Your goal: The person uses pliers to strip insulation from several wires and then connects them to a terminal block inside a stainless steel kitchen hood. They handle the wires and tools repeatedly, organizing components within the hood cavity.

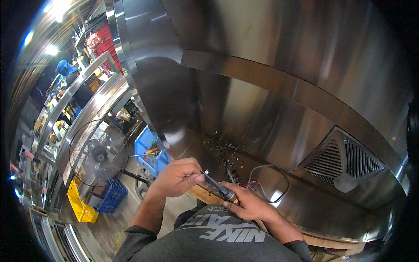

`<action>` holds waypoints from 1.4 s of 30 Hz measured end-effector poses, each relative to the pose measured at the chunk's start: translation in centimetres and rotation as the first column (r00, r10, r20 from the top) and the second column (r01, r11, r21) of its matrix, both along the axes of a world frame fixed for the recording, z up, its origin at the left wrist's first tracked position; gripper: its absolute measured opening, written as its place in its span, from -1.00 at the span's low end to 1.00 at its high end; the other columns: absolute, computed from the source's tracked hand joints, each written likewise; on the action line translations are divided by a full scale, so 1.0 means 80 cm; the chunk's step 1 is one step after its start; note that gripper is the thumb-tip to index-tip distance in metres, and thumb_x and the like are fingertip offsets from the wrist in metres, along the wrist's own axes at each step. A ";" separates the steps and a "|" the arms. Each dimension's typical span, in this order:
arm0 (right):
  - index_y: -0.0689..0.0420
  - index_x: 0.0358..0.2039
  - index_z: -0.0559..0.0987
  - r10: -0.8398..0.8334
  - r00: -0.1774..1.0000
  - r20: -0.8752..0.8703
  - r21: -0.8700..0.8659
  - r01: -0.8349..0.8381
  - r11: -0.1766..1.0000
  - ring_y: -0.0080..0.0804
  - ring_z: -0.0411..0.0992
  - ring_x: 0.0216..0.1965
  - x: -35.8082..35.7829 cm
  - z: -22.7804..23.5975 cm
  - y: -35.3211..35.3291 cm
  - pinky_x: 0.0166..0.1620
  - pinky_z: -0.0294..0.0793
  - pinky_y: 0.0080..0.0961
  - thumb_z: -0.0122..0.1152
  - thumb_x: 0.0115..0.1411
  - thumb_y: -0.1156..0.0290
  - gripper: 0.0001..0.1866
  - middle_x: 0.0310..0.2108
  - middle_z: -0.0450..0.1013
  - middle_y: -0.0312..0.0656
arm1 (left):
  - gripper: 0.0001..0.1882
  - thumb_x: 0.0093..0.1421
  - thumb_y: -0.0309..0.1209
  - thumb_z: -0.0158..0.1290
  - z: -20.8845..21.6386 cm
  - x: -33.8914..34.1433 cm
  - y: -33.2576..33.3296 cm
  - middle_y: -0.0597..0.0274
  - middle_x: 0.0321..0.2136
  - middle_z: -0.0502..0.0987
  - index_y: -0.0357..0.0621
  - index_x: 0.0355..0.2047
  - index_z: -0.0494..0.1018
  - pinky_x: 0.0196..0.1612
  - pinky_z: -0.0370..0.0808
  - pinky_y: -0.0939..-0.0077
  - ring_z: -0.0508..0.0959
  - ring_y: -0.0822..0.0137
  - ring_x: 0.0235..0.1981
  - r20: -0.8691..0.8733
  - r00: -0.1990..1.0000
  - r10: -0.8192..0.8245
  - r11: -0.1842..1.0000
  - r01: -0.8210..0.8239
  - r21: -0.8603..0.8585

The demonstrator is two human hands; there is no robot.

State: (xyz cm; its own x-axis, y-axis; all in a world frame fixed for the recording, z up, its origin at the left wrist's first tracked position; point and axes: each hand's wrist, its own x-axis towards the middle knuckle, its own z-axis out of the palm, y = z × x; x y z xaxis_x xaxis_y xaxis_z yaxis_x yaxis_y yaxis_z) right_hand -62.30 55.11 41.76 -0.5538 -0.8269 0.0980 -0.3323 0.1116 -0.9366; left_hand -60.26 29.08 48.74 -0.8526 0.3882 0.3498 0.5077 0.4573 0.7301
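My right hand (249,203) is wrapped round a slim grey-and-black hand tool (217,185) with an orange part near its grip end. The tool slants up and left across the front of my body; its exact kind is not clear. My left hand (178,178) is closed in a pinch beside the tool's far end. What its fingers hold, if anything, is too small to make out. Just beyond my hands, a small dark device (234,176) with red and dark wires lies on the steel surface. A looped grey cable (288,185) lies to its right.
Small dark debris (224,153) is scattered inside the large stainless-steel housing (266,118). A slotted triangular vent (342,159) is at right. To the left stand a fan (99,151), a blue bin (150,150) with tools, and a yellow crate (80,204). A person (80,87) is farther back.
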 end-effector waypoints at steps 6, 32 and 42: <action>0.25 0.23 0.20 0.013 1.000 -0.020 0.044 -0.012 0.999 -0.09 0.32 0.15 0.000 0.013 -0.011 0.19 0.25 -0.29 0.15 0.20 0.41 -0.39 0.12 0.32 0.11 | -0.73 0.27 -0.27 0.03 -0.004 0.005 -0.014 0.08 -0.47 0.46 -0.26 -0.43 0.46 -0.36 0.41 0.32 0.50 0.09 -0.41 0.046 0.999 -0.005 0.999 0.007 -0.049; 0.16 0.30 0.17 0.383 0.660 -0.647 0.505 -0.006 0.863 -0.36 0.37 -0.09 -0.069 -0.246 -0.116 -0.04 0.38 -0.44 0.14 0.22 0.33 -0.34 0.06 0.35 -0.08 | -0.75 0.22 -0.31 0.16 -0.055 0.057 -0.073 0.38 -0.36 0.53 -0.16 -0.15 0.54 -0.18 0.43 0.55 0.47 0.54 -0.29 0.171 0.954 0.248 0.742 -0.300 0.600; 0.21 0.23 0.25 0.393 0.913 -0.105 0.110 -0.383 0.917 -0.40 0.32 -0.06 -0.038 -0.070 -0.205 -0.01 0.34 -0.39 0.15 0.19 0.22 -0.36 0.00 0.37 -0.14 | -0.74 0.12 -0.29 0.25 -0.036 0.072 -0.147 0.31 -0.38 0.50 -0.22 -0.30 0.55 -0.18 0.37 0.55 0.46 0.46 -0.28 0.074 0.989 -0.132 0.675 0.035 0.737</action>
State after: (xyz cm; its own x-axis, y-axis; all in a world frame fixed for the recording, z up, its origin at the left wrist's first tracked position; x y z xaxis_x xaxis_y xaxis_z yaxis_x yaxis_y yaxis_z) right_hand -65.34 38.67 36.16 -0.1758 -0.9824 0.0637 -0.4768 0.0284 -0.8785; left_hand -54.53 17.32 45.85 -0.8806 0.1203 0.4583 0.4107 -0.2887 0.8649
